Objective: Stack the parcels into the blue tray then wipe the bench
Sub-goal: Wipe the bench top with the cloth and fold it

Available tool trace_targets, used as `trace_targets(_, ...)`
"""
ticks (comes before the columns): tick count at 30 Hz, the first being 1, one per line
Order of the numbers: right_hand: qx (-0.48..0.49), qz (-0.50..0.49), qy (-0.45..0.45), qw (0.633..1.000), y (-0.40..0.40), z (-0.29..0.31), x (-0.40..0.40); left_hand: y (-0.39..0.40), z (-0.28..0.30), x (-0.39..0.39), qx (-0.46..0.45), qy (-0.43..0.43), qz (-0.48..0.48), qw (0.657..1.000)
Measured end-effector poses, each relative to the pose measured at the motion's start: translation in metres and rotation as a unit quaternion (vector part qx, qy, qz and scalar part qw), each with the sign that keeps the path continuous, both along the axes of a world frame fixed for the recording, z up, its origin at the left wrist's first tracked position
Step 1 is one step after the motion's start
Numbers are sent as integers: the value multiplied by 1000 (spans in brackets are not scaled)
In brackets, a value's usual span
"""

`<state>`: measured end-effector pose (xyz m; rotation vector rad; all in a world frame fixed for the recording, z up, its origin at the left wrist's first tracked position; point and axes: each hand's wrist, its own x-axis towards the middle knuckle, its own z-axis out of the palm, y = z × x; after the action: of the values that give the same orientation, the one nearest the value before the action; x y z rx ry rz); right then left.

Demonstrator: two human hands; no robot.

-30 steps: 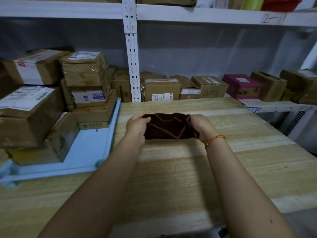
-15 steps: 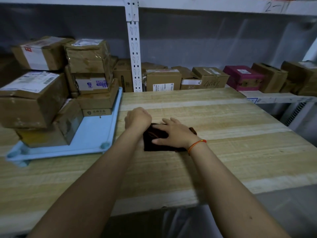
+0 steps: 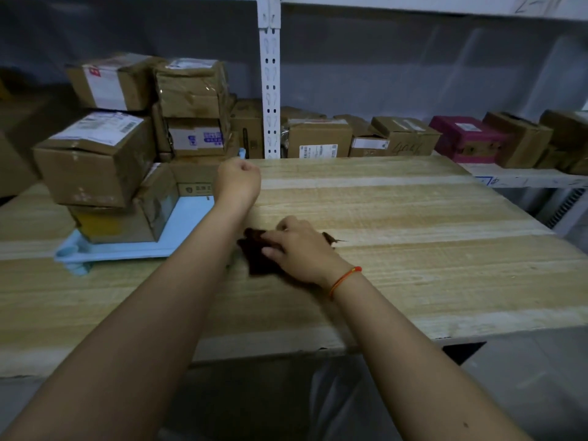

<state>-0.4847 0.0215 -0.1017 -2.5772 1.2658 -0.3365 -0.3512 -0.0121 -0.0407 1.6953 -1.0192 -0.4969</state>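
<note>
The right hand lies on a dark brown cloth near the middle of the wooden tabletop, palm down, its fingers bent over the cloth's upper edge; whether that grip merely presses the fabric flat or pinches it cannot be told, since the hand hides most of the cloth and only a dark patch at its left and a small corner at its right show. An orange cord bracelet circles that wrist. The left hand is raised off the cloth, well apart from it and farther back, its grip drawn into a loose fist with the fingers curled in and nothing visible inside. It hangs just beside the right edge of the blue tray, which sits on the left part of the tabletop. The parcels are stacked in the tray: a large brown carton with a white label rests on a lower carton at the front, and behind them more taped cartons rise in a second pile. Along the shelf behind the tabletop stands a row of further cardboard boxes and one magenta box, past a white perforated upright.
</note>
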Motion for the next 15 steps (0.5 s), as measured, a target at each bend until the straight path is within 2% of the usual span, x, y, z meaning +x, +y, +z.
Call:
trace_targets(4, -2, 92, 140, 986, 39, -20, 5, -1, 3, 5, -8, 19, -7, 1000)
trace_targets(15, 90, 19, 150, 984, 1, -33, 14, 0, -12, -8, 21, 22, -27, 999)
